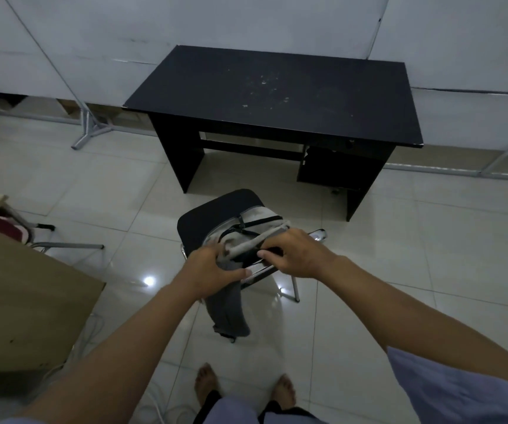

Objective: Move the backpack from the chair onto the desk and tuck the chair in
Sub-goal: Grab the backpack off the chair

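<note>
Here both hands, left [213, 267] and right [295, 255], grip closed on backpack [246, 237] atop chair [210, 218], desk [277, 90] beyond.

A sparse office or workroom: a black desk [272, 96] stands against white partition panels [93, 41], on glossy floor tiles [399, 255] in front of it.
</note>
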Tool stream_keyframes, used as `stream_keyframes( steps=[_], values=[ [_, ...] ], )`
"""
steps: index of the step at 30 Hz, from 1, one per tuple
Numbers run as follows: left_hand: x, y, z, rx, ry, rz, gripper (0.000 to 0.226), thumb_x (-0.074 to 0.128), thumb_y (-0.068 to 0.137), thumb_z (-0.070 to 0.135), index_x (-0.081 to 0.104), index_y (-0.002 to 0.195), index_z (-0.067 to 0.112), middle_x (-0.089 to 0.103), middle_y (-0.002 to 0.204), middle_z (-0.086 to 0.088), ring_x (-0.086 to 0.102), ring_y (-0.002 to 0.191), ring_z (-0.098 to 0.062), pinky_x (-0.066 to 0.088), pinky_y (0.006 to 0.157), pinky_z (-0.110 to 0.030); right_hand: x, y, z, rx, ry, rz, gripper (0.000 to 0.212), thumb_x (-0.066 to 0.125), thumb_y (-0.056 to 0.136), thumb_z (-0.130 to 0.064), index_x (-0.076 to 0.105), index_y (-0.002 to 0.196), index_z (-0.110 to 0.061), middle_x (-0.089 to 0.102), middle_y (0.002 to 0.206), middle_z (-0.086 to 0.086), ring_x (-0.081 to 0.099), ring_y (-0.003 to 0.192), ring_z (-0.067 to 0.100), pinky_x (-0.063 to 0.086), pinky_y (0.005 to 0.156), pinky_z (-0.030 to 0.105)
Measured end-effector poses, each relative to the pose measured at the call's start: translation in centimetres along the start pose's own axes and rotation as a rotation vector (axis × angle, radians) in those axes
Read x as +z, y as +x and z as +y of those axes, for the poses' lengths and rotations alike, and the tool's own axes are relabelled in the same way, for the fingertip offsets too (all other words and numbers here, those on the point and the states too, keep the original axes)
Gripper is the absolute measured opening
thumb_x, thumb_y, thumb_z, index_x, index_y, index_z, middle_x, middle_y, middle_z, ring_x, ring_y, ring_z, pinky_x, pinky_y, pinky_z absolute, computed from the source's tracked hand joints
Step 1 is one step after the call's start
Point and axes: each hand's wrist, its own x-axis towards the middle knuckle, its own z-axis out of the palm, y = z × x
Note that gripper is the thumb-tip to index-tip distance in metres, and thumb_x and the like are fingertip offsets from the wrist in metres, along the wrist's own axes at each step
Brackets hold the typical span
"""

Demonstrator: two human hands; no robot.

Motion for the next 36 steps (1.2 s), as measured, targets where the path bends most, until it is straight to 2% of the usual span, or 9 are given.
stream_keyframes(
  steps=[3,6,11,17,21,25,30,32,36],
  values=[
    [-1.2,-0.4,-1.1,-0.251,-0.032,-0.003,0.078,0.08,0.05,0.082,0.074,0.087,0.014,0.07,0.079,-0.004,0.067,0.074,-0.018,0.046,0.059,-0.025,-0.5,0.7,0.5,0.009,-0.006,0.028,0.014,0.057,0.099,-0.032,0.07,0.099,-0.029,0.064,0.076,-0.013,0.059,0.068,0.004,0.055,0.068,0.034],
    [-2.1,-0.1,-1.2,-0.293,-0.045,0.058,0.072,0.089,0.051,0.068,0.076,0.089,0.008,0.074,0.087,-0.011,0.069,0.084,-0.025,0.053,0.067,-0.034,-0.2,1.1,0.4,0.041,0.004,0.061,0.016,0.054,0.1,-0.034,0.069,0.095,-0.03,0.064,0.077,-0.012,0.06,0.07,0.005,0.056,0.072,0.037],
    [-3.2,2.0,-0.1,-0.156,0.095,0.212,0.058,0.092,0.058,0.054,0.058,0.087,0.016,0.058,0.078,0.001,0.056,0.073,-0.016,0.036,0.053,-0.023,0.1,1.8,0.3,0.146,0.046,0.202,0.021,0.054,0.1,-0.034,0.072,0.106,-0.026,0.073,0.094,-0.006,0.064,0.086,0.009,0.054,0.082,0.032],
    [-3.3,6.2,0.5,0.004,0.315,0.333,0.057,0.08,0.07,0.064,0.049,0.09,0.02,0.059,0.08,-0.001,0.057,0.072,-0.024,0.042,0.062,-0.032,-0.3,3.9,0.8,0.302,0.028,0.387,0.022,0.056,0.099,-0.031,0.076,0.104,-0.021,0.076,0.092,0.0,0.067,0.085,0.017,0.054,0.08,0.035],
    [-2.9,9.8,0.4,0.068,0.253,0.369,0.055,0.082,0.067,0.062,0.06,0.086,0.015,0.063,0.118,-0.005,0.064,0.098,-0.029,0.051,0.071,-0.038,-0.1,6.1,1.2,0.436,0.018,0.503,0.024,0.055,0.098,-0.03,0.077,0.1,-0.019,0.076,0.092,0.003,0.068,0.084,0.021,0.054,0.077,0.035],
    [-1.4,12.1,-0.1,0.243,0.146,0.212,0.055,0.08,0.073,0.06,0.072,0.096,0.012,0.051,0.15,-0.004,0.054,0.131,-0.025,0.054,0.095,-0.046,0.3,7.6,1.3,0.611,-0.002,0.593,0.026,0.054,0.099,-0.032,0.076,0.101,-0.018,0.075,0.084,0.005,0.067,0.075,0.025,0.054,0.066,0.035],
    [-2.8,13.9,-2.1,0.493,-0.018,0.077,0.053,0.045,0.099,0.058,0.068,0.074,0.017,0.072,0.1,0.003,0.065,0.08,-0.01,0.052,0.071,-0.033,1.7,8.4,0.3,0.827,0.043,0.669,0.021,0.051,0.099,-0.03,0.07,0.098,-0.019,0.071,0.089,0.003,0.063,0.082,0.024,0.054,0.071,0.038],
    [-3.8,15.0,-2.4,0.422,-0.143,0.062,0.047,0.044,0.101,0.053,0.06,0.077,0.015,0.064,0.075,0.001,0.06,0.068,-0.014,0.047,0.064,-0.033,3.0,8.7,-0.3,0.895,0.093,0.71,0.019,0.05,0.098,-0.031,0.066,0.096,-0.021,0.066,0.092,-0.001,0.061,0.087,0.021,0.053,0.075,0.037],
    [-3.7,17.6,-2.0,0.11,-0.23,-0.323,0.047,0.035,0.103,0.058,0.067,0.097,0.023,0.069,0.103,0.001,0.064,0.101,-0.02,0.049,0.096,-0.04,4.8,10.5,-2.1,1.101,0.332,0.867,0.036,0.05,0.098,-0.044,0.058,0.121,-0.018,0.053,0.132,0.004,0.045,0.128,0.02,0.034,0.1,0.026]
  ],
)
